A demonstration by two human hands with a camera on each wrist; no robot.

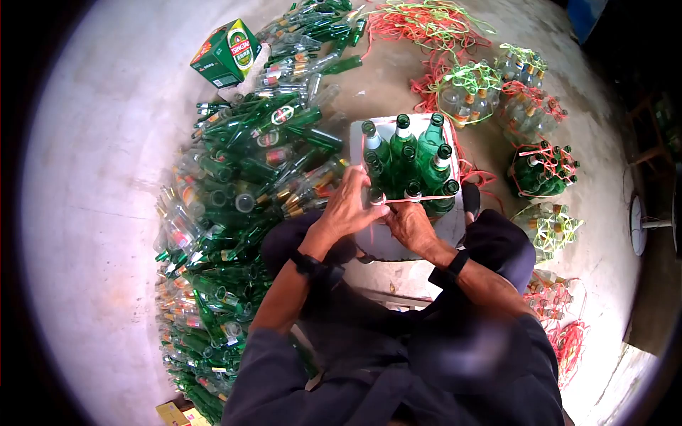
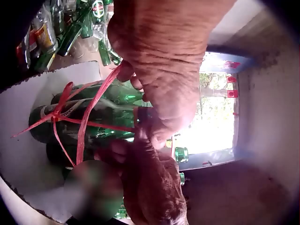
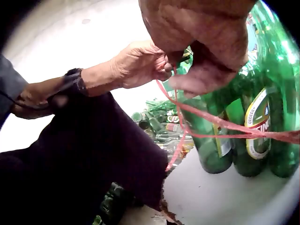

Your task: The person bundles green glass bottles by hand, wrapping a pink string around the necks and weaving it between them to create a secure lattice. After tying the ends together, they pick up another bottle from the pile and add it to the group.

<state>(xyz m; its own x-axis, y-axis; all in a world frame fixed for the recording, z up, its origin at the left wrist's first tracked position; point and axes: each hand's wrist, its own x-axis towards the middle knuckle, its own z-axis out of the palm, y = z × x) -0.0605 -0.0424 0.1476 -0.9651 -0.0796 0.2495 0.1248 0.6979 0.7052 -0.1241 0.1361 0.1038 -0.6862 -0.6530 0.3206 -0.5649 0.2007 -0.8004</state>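
Several green glass bottles (image 1: 403, 162) stand upright in a tight cluster on a white slab (image 1: 455, 231) between the person's knees. Pink-red twine (image 3: 220, 122) runs around their sides, and a strand crosses the near bottle necks. At the cluster's near left corner, the left hand (image 1: 348, 202) pinches the twine between thumb and fingers. Close beside it, the right hand (image 1: 414, 228) curls its fingers at the same strand, low against the near bottles. In the left wrist view a knot (image 2: 56, 115) joins crossing strands on the bottles. The fingertips partly hide each other where the hands meet.
A large heap of loose bottles (image 1: 241, 177) covers the floor at left, with a green carton (image 1: 227, 53) beyond it. Tied bottle bundles (image 1: 543, 170) line the right side. Red and green twine (image 1: 426, 21) lies piled at the far end.
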